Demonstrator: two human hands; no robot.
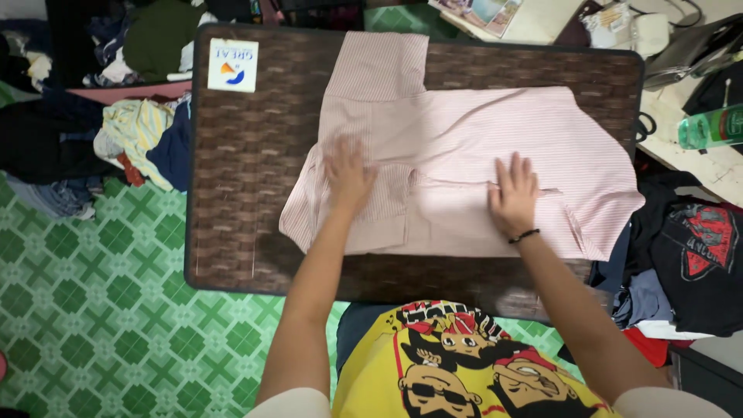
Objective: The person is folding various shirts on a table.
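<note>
Under both flat palms, left hand (348,174), right hand (513,195), pink striped shirt (464,147)

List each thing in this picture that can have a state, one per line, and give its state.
Pink striped shirt: lying flat on the table, partly folded, one sleeve stretched toward the far edge.
Left hand: open, palm pressed on the shirt.
Right hand: open, fingers spread, flat on the shirt.
Brown woven table: standing, bearing the shirt.
Green bottle: lying on its side.
Clothes pile: loose, unfolded.
</note>
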